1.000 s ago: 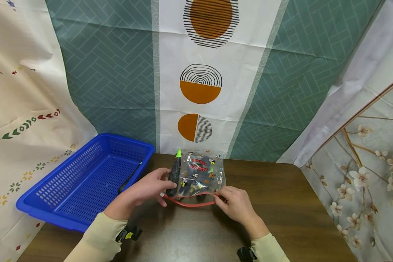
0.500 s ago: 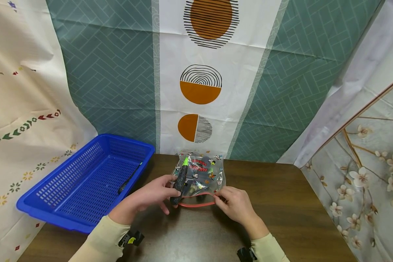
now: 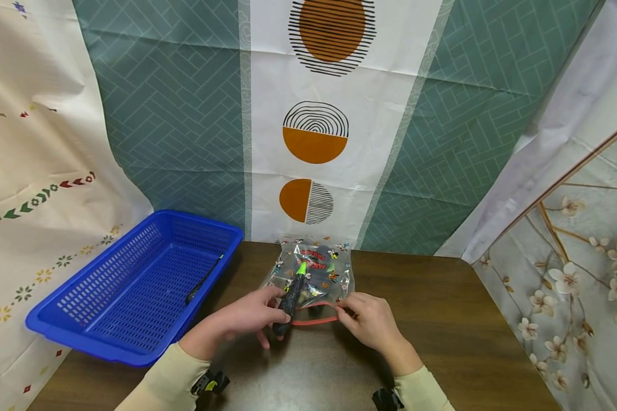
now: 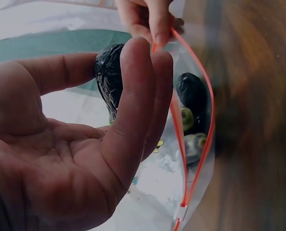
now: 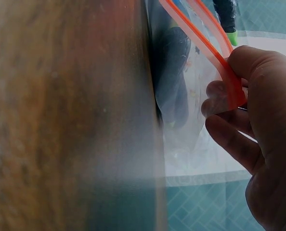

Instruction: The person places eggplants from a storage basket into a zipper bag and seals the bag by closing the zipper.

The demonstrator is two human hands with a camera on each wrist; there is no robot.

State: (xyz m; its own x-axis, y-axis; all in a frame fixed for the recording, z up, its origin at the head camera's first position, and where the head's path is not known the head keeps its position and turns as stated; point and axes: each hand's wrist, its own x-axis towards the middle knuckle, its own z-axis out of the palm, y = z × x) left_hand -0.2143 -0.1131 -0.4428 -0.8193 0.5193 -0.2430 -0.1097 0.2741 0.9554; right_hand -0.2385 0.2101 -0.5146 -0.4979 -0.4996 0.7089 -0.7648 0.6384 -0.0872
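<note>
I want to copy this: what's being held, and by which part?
Left hand: the black thing, near the end opposite its green tip. Right hand: the bag, by its red rim, right side.

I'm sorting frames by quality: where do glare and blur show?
Head view: a pale sheen on the dark-brown wooden table, bright glints on the clear printed plastic zip bag; left wrist view: the table smeared at right; right wrist view: the table blurred at left, under whitish haze.
</note>
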